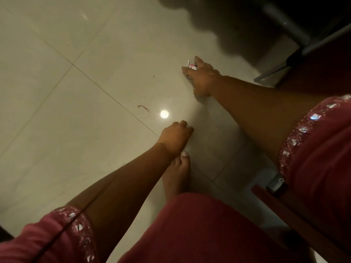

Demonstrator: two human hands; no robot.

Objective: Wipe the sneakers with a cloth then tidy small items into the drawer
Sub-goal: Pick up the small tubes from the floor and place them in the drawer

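Now I see my right hand [202,78] low over the floor tiles [76,92], fingers curled round a small pink-and-white item [191,65]; my left hand [175,138] hangs loosely curled, holding nothing.

Small pink-and-white item [191,65] on the pale floor tiles, partly hidden.

No legible text, labels, brands or numbers anywhere. Possibly some printing on the small pink-and-white item [191,65] at the right hand [202,78], too blurred to read.
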